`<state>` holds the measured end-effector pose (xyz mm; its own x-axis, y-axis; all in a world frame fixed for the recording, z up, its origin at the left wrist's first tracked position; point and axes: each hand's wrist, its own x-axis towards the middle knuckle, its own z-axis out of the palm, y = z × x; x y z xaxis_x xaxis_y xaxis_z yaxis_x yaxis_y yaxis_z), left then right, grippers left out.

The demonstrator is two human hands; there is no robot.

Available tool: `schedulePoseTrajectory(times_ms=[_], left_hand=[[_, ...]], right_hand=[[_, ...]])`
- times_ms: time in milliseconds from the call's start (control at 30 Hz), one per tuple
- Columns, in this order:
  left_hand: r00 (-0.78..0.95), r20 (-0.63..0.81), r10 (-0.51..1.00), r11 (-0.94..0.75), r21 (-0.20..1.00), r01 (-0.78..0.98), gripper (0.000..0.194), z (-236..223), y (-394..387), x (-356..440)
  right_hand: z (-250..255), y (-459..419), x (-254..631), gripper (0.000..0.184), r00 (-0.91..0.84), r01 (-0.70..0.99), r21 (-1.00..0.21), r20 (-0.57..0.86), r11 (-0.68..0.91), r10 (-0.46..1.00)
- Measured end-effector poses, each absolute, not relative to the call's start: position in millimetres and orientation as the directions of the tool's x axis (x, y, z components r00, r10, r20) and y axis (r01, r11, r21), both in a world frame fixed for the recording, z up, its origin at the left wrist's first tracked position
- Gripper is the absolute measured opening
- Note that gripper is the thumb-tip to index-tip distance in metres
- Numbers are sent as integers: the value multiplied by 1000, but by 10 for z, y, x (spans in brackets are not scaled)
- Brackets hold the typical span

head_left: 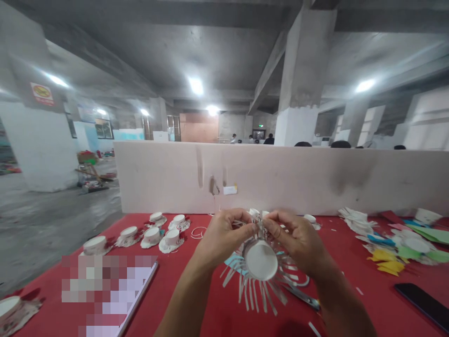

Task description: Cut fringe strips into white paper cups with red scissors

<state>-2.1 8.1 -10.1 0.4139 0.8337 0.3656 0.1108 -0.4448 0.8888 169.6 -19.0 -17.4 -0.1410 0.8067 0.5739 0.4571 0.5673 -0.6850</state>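
Both hands meet over a paper cup whose side is cut into strips that fan out around its round white base. My left hand pinches paper strips at the far edge of the cup between thumb and fingers. Close beside it, my right hand pinches strips at the same edge. Some strips on the cup's left side are light blue. Below the right hand, scissors or a similar metal cutter lie partly under the strips.
Several cut paper cups stand upside down at the left. A pixelated patch covers something beside a pale flat object. Coloured paper scraps and a phone lie right. A pale partition rises behind the red table.
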Motion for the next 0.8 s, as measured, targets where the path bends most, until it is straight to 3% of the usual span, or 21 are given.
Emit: schedulePoseTrajectory(times_ms=[133,367,633,800], left_hand=[[419,379,825,-469,873,135,20,-131,102,-26],[477,416,775,-518,849,102,28,-135,117,-46],[479,442,758,-572,804,163,23,-87,84,-33],[472,431,769,-560,811,171,22,-78,53,-28]], right_hand=[[-168,-202,1694,13,-121,516,-631,615,579,779],[-148,-227,1678,9,-133,479,-654,605,585,785],[-184,-206,1700,14,-230,497,-453,753,740,616],[-173,-216,1685,8,-231,492,-481,731,725,642]])
